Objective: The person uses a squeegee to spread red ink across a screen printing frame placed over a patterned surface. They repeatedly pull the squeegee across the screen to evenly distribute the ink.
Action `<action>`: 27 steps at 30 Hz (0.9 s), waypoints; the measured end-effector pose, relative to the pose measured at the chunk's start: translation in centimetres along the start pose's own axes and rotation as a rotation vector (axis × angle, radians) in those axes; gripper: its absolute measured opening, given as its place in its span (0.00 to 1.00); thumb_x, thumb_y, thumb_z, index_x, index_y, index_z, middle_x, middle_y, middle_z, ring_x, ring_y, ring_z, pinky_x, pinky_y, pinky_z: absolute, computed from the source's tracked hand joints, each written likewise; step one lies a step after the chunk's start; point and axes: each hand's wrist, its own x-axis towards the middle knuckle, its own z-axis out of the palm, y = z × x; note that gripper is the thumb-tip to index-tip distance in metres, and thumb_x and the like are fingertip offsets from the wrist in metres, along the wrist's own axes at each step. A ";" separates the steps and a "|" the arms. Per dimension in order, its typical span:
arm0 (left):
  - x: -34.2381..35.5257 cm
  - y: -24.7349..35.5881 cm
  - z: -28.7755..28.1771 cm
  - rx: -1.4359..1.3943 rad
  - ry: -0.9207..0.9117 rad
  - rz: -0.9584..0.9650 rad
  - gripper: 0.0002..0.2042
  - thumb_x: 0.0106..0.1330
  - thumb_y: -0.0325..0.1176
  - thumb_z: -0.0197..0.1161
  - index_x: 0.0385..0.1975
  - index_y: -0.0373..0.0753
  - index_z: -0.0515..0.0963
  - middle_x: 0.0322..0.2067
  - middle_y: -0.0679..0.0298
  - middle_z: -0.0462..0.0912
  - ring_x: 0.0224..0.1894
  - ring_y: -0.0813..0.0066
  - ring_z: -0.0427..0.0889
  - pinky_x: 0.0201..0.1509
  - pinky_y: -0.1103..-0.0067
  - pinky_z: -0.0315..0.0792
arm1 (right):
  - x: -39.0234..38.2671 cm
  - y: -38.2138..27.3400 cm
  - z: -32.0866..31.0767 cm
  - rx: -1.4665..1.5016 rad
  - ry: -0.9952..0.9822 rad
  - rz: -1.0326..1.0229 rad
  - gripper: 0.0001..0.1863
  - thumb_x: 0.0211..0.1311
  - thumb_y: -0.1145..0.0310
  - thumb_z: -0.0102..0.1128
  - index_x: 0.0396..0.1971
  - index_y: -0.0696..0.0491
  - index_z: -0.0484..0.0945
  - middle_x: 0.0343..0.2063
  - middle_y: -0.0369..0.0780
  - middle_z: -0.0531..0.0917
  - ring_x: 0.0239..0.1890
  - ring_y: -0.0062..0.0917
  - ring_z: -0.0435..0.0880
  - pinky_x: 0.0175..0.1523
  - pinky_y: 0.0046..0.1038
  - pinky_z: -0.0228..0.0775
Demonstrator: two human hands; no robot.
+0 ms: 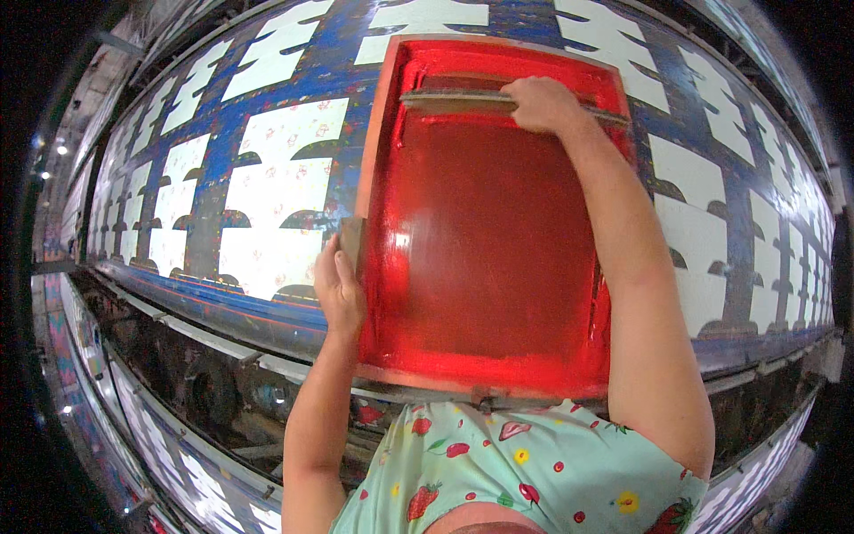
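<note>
A large screen-printing frame (382, 116), coated in wet red ink, lies flat on a long printing table (231, 294). My right hand (544, 104) grips a wooden squeegee (454, 101) lying across the far end of the screen. At the frame's left edge my left hand (338, 285) is closed around a small wooden handle block (352, 242). Both forearms reach forward over the table.
White cut fabric pieces (276, 191) with small floral prints lie in rows on the blue-stained table, left and right of the frame. A lower shelf with more pieces (178, 436) runs beneath the table. My light green fruit-patterned top (525, 472) fills the bottom.
</note>
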 end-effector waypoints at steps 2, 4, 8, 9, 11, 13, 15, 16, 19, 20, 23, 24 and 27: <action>0.3 -0.3 0.0 0.015 -0.008 0.018 0.26 0.90 0.44 0.50 0.71 0.25 0.76 0.65 0.41 0.82 0.71 0.47 0.80 0.78 0.61 0.69 | -3.8 -2.8 0.4 -0.020 0.006 -0.005 0.23 0.59 0.71 0.63 0.55 0.46 0.92 0.49 0.49 0.94 0.55 0.47 0.93 0.62 0.53 0.86; 0.5 -0.5 0.1 -0.003 -0.010 0.040 0.26 0.90 0.44 0.51 0.70 0.24 0.76 0.65 0.39 0.82 0.70 0.45 0.80 0.77 0.60 0.70 | -7.8 -5.4 0.8 -0.016 -0.025 -0.012 0.23 0.57 0.71 0.66 0.54 0.46 0.92 0.47 0.49 0.94 0.52 0.47 0.94 0.60 0.53 0.87; 0.7 -0.8 0.3 -0.073 0.013 0.060 0.27 0.90 0.47 0.52 0.69 0.27 0.79 0.63 0.40 0.84 0.68 0.44 0.82 0.75 0.60 0.73 | -16.4 -11.3 2.4 0.018 -0.026 0.025 0.22 0.55 0.74 0.63 0.51 0.48 0.92 0.44 0.49 0.94 0.52 0.48 0.93 0.58 0.53 0.85; 0.7 -0.9 0.3 -0.088 0.023 0.076 0.27 0.90 0.47 0.52 0.68 0.27 0.79 0.63 0.40 0.84 0.67 0.44 0.82 0.74 0.60 0.73 | -18.5 -12.7 2.8 0.010 -0.010 0.012 0.22 0.56 0.75 0.63 0.50 0.47 0.92 0.44 0.48 0.93 0.50 0.48 0.93 0.57 0.53 0.85; 0.8 -1.1 0.4 -0.126 0.033 0.058 0.26 0.89 0.47 0.53 0.68 0.27 0.81 0.63 0.41 0.85 0.67 0.45 0.83 0.74 0.61 0.74 | -22.5 -15.6 3.5 0.031 0.028 0.005 0.22 0.56 0.74 0.63 0.50 0.46 0.92 0.43 0.47 0.93 0.50 0.48 0.93 0.56 0.51 0.85; 0.8 -1.3 0.3 -0.130 0.035 0.086 0.26 0.89 0.47 0.53 0.67 0.27 0.81 0.63 0.41 0.85 0.67 0.45 0.84 0.73 0.60 0.74 | -26.2 -18.2 4.2 0.059 0.053 0.026 0.21 0.56 0.75 0.64 0.50 0.46 0.92 0.43 0.46 0.93 0.50 0.47 0.92 0.57 0.51 0.85; 0.9 -1.5 0.2 -0.105 0.034 0.109 0.27 0.88 0.48 0.54 0.66 0.27 0.82 0.63 0.40 0.85 0.66 0.43 0.84 0.74 0.59 0.74 | -29.4 -20.7 5.1 0.072 0.034 0.064 0.21 0.56 0.75 0.66 0.51 0.46 0.92 0.44 0.45 0.92 0.52 0.46 0.92 0.58 0.51 0.85; 0.7 -1.6 0.2 -0.113 0.028 0.109 0.27 0.88 0.48 0.54 0.66 0.26 0.81 0.63 0.39 0.84 0.66 0.42 0.83 0.74 0.59 0.74 | -31.1 -22.0 5.5 0.082 0.023 0.079 0.21 0.56 0.76 0.66 0.51 0.45 0.92 0.45 0.45 0.92 0.52 0.45 0.92 0.58 0.51 0.85; 0.7 -1.5 0.2 -0.137 0.038 0.130 0.28 0.86 0.49 0.59 0.66 0.25 0.81 0.63 0.37 0.83 0.67 0.40 0.82 0.75 0.56 0.73 | -35.2 -25.1 6.2 0.099 0.026 0.105 0.19 0.57 0.74 0.67 0.49 0.46 0.91 0.44 0.44 0.92 0.52 0.44 0.92 0.57 0.49 0.85; 0.7 -1.5 0.3 -0.094 0.035 0.136 0.28 0.84 0.49 0.61 0.66 0.26 0.81 0.63 0.37 0.83 0.67 0.40 0.82 0.75 0.56 0.73 | -36.2 -25.9 6.5 0.073 0.039 0.097 0.19 0.57 0.75 0.67 0.49 0.46 0.91 0.44 0.43 0.92 0.51 0.43 0.92 0.57 0.49 0.85; 0.5 -1.5 0.2 0.013 0.051 0.170 0.31 0.78 0.49 0.69 0.67 0.27 0.80 0.63 0.37 0.84 0.68 0.40 0.82 0.75 0.56 0.73 | -38.1 -27.3 7.5 0.029 0.061 0.062 0.16 0.61 0.65 0.72 0.49 0.48 0.90 0.44 0.44 0.90 0.51 0.43 0.90 0.57 0.47 0.82; 0.4 -1.4 0.1 0.035 0.056 0.172 0.32 0.75 0.50 0.72 0.68 0.28 0.80 0.62 0.38 0.84 0.67 0.40 0.82 0.75 0.56 0.74 | -38.8 -27.4 7.7 0.040 0.111 0.005 0.17 0.62 0.59 0.73 0.49 0.49 0.90 0.45 0.44 0.90 0.52 0.43 0.89 0.58 0.48 0.82; 0.5 -1.2 -0.1 0.081 -0.017 0.090 0.34 0.70 0.50 0.77 0.68 0.31 0.80 0.60 0.41 0.87 0.64 0.42 0.85 0.72 0.56 0.76 | -40.1 -27.9 8.5 0.030 0.155 -0.049 0.34 0.63 0.34 0.73 0.47 0.53 0.89 0.48 0.48 0.89 0.56 0.45 0.87 0.59 0.47 0.80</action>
